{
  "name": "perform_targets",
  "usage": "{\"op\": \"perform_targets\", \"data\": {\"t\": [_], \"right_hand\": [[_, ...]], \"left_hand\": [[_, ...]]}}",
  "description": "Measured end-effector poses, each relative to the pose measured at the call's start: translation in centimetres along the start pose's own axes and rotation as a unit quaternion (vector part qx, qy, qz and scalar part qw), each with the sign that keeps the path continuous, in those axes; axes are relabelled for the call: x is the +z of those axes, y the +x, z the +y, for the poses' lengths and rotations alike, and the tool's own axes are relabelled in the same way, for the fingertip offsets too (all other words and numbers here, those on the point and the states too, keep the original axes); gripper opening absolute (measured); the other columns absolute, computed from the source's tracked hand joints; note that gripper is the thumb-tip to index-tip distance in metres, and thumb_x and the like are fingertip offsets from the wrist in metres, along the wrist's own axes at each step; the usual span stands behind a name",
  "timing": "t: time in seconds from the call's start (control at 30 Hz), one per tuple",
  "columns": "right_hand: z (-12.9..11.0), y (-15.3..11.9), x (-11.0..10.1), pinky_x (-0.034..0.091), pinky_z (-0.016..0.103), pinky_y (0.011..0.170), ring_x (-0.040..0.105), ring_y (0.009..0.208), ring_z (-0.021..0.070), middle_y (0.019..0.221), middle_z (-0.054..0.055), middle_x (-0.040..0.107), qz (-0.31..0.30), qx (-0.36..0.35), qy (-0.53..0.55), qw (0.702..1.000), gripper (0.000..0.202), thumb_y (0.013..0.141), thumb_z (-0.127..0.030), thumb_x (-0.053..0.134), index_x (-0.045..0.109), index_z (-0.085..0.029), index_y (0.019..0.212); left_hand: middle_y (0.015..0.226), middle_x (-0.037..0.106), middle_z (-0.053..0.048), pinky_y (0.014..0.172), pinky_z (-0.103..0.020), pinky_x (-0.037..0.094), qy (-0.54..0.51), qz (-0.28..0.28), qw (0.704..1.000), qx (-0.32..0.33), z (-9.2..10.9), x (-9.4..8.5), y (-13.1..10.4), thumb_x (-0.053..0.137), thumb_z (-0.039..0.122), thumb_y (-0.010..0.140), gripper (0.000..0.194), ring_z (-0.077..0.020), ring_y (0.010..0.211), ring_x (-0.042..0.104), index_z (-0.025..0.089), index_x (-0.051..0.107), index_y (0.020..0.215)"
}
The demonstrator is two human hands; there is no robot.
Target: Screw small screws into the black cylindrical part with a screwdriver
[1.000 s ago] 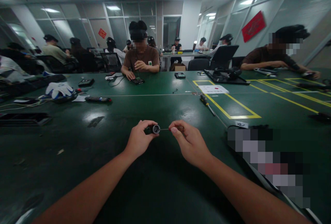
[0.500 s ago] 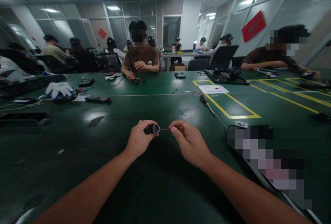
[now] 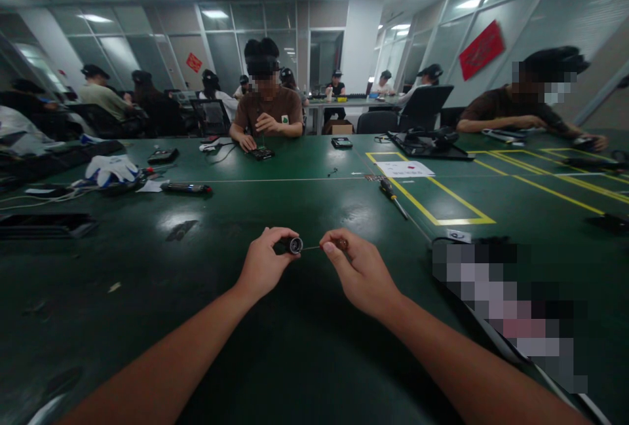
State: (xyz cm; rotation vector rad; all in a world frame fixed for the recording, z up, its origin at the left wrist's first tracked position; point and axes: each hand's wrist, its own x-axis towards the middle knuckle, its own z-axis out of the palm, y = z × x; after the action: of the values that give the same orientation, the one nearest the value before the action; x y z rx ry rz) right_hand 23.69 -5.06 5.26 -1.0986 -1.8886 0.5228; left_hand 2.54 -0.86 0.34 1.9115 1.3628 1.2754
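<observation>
Head view: the green counter (image 3: 236,209) stretches out under my forearms, a thin pale line running across it. Facing me on its far side is a co-worker (image 3: 268,107) in a brown shirt; farther right, another person (image 3: 491,110) leans over the far edge. Yellow tape (image 3: 466,221) marks an oblong ahead of my right hand (image 3: 361,274). Beyond that, near the far edge, lies a black tray (image 3: 442,154) with dark gear on it.

A printed sheet (image 3: 393,168) overlaps the far end of the oblong. Gloves (image 3: 112,169), white with blue, are heaped well off to my left. My left hand (image 3: 261,268) and right hand are level with each other, near but apart. Between the sheet and my right hand, a screwdriver (image 3: 388,189) lies with its shaft angled toward me.

Smaller yet is the dark cylinder (image 3: 295,245), gripped between my left thumb and fingers, its open, metal-rimmed end turned my way. Slimmest is the driver (image 3: 343,243): my right thumb and fingers pinch it near its reddish-brown handle. Its shaft points left to the cylinder; whether the tip touches, I can't tell.
</observation>
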Motion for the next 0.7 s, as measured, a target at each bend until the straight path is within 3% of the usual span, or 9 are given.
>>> {"op": "perform_targets", "data": {"t": [0.33, 0.7], "right_hand": [[1.1, -0.6, 0.7, 0.048, 0.032, 0.073, 0.066, 0.079, 0.019, 0.087, 0.002, 0.07, 0.045, 0.02, 0.065, 0.997, 0.017, 0.102, -0.032, 0.054, 0.068, -0.023, 0.105], [0.7, -0.6, 0.9, 0.048, 0.031, 0.073, 0.065, 0.075, 0.018, 0.084, 0.002, 0.069, 0.031, 0.022, 0.062, 0.997, 0.017, 0.102, -0.031, 0.053, 0.068, -0.022, 0.106]], "left_hand": [[0.104, 0.075, -0.002, 0.115, -0.057, 0.037, 0.012, 0.012, 1.0, 0.018, -0.1, -0.1, 0.0, 0.079, 0.008, 0.073, 0.029, -0.0243, 0.101, 0.068, 0.024, 0.074, 0.097], [0.103, 0.075, -0.002, 0.105, -0.048, 0.046, 0.012, 0.007, 1.0, 0.01, -0.3, 0.0, -0.1, 0.082, 0.011, 0.073, 0.03, -0.0241, 0.099, 0.068, 0.024, 0.074, 0.098]]}}
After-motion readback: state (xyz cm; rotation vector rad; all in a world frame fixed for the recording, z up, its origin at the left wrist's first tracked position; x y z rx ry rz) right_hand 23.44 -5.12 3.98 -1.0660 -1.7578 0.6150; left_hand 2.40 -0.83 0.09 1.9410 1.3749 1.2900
